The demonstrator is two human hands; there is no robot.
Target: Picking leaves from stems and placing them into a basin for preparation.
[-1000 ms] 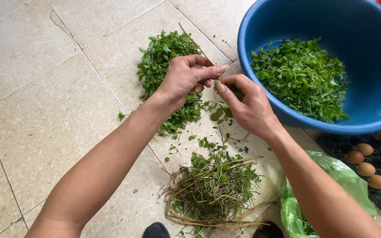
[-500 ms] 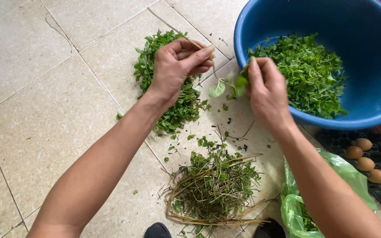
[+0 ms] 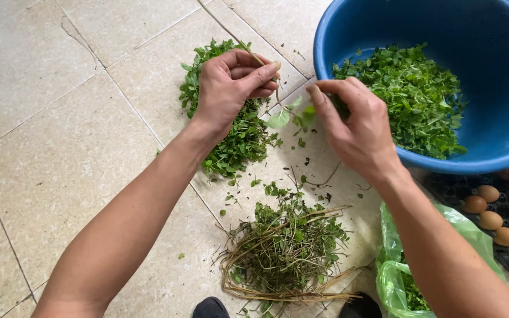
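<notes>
Head view: my left hand (image 3: 229, 88) is pinched closed on a thin pale stem (image 3: 240, 42), held over the pile of leafy greens (image 3: 231, 138) on the beige floor tiles (image 3: 60, 153). My right hand (image 3: 357, 126) is pinched on small soft leaves (image 3: 293, 118) at the stem's lower end, beside the glossy blue plastic basin (image 3: 443, 35) of picked leaves. Wiry stripped stems (image 3: 284, 253) lie below. Crinkly green bag (image 3: 399, 271) and brown eggs (image 3: 490, 212) sit right.

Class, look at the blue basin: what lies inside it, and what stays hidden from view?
Inside the blue basin lies a heap of plucked green leaves. The right hand covers the heap's near edge, and the basin bottom under the leaves cannot be seen.
</notes>
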